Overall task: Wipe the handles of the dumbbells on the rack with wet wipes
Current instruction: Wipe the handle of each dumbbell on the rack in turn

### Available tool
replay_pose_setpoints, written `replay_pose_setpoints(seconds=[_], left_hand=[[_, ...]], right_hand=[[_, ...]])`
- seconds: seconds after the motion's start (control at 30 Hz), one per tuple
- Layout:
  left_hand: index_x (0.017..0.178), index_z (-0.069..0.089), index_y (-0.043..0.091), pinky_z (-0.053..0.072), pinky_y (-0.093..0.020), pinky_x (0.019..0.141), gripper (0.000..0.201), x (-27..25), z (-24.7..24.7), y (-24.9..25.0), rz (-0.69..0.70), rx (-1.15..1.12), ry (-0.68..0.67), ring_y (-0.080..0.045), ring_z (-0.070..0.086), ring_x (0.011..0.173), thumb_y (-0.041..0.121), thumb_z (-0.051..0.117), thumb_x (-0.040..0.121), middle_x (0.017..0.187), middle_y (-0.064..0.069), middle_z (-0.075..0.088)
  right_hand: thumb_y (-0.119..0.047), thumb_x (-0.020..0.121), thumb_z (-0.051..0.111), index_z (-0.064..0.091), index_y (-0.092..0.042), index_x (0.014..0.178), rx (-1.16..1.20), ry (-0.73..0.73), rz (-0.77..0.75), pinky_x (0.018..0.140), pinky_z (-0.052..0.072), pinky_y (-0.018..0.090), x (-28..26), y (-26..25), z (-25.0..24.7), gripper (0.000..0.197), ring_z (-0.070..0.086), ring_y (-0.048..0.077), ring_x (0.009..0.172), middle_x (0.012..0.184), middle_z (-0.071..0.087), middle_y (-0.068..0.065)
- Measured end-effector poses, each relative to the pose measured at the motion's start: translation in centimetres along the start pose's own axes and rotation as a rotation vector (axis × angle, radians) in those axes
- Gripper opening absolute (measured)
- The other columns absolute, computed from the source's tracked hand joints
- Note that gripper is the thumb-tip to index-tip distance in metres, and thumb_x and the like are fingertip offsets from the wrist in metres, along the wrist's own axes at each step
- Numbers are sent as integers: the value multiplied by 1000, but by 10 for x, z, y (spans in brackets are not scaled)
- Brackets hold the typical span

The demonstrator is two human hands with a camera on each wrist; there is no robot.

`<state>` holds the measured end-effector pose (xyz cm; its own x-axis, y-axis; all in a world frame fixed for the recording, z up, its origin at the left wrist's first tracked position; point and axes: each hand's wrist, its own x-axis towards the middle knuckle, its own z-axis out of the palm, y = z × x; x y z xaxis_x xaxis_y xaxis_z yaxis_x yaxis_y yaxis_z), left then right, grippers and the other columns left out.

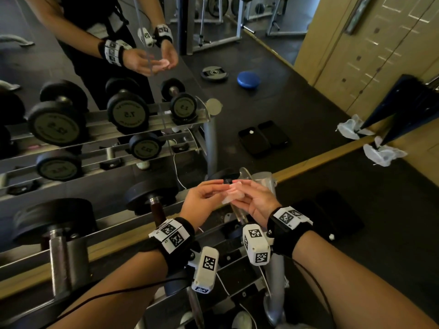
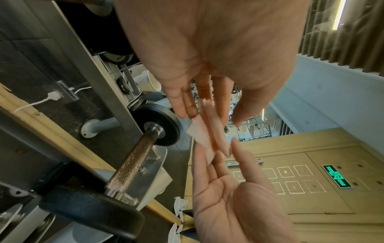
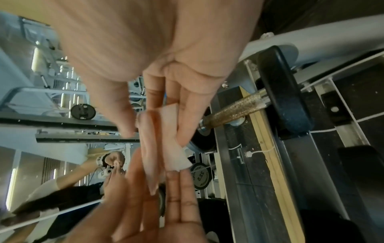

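**Wipe held between both hands above the rack end**

A small folded wipe (image 1: 234,193) is held in the air between the two hands, over the right end of the rack (image 1: 114,236). It is seen as a pale, pinkish-white strip, folded over on itself, in all three views (image 2: 204,139) (image 3: 166,141).

The left hand (image 1: 202,200) is raised palm inward, fingers only slightly bent; its fingertips (image 2: 182,106) are laid on one edge of the wipe, thumb kept apart from it. The right hand (image 1: 255,201) is set opposite, fingers nearly straight, with the wipe lying along them and pinched lightly near its far edge (image 3: 182,128). The fingertips of the two hands are nearly met around the strip.

Just beneath the hands, a small dumbbell (image 1: 225,178) is seated in the rack's end cradle; its knurled handle (image 2: 133,162) is seen bare, apart from the wipe, between two black discs. The same handle is recorded in the right wrist view (image 3: 234,110). Further dumbbells (image 1: 152,198) are seated to the left along the same rail.

A mirror (image 1: 95,67) is fixed behind the rack. A weight plate (image 1: 214,72) and a blue disc (image 1: 248,79) are reflected there on the floor. A wooden wall (image 1: 370,51) is noted at right.
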<state>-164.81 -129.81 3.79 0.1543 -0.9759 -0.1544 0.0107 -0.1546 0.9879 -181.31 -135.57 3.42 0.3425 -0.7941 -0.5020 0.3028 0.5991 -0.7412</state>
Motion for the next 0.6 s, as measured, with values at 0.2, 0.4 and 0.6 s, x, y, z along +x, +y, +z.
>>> replay_pose_setpoints(seconds=[0.2, 0.4, 0.6], left_hand=[[115, 64, 19, 54, -43, 96, 36, 10, 4, 0, -28, 16, 187, -19, 65, 106, 1, 71, 85, 113, 4, 66], [109, 65, 23, 53, -39, 99, 39, 30, 20, -13, -39, 34, 246, -14, 64, 107, -2, 75, 80, 109, 9, 65], [98, 62, 34, 56, -27, 84, 44, 45, 46, -42, -83, 57, 355, -20, 67, 97, 0, 78, 77, 105, 8, 67]], right_hand=[[6, 87, 63, 66, -7, 106, -90, 55, -17, 76, 60, 33, 4, -2, -3, 23, 72, 30, 98, 110, 71, 19], [-1, 89, 64, 65, -5, 109, -133, -62, 59, 83, 60, 35, 21, -19, -20, 20, 72, 28, 100, 108, 73, 19], [0, 92, 61, 66, -4, 114, -267, -178, 174, 83, 60, 31, 42, -36, -49, 23, 71, 26, 102, 111, 72, 17]])
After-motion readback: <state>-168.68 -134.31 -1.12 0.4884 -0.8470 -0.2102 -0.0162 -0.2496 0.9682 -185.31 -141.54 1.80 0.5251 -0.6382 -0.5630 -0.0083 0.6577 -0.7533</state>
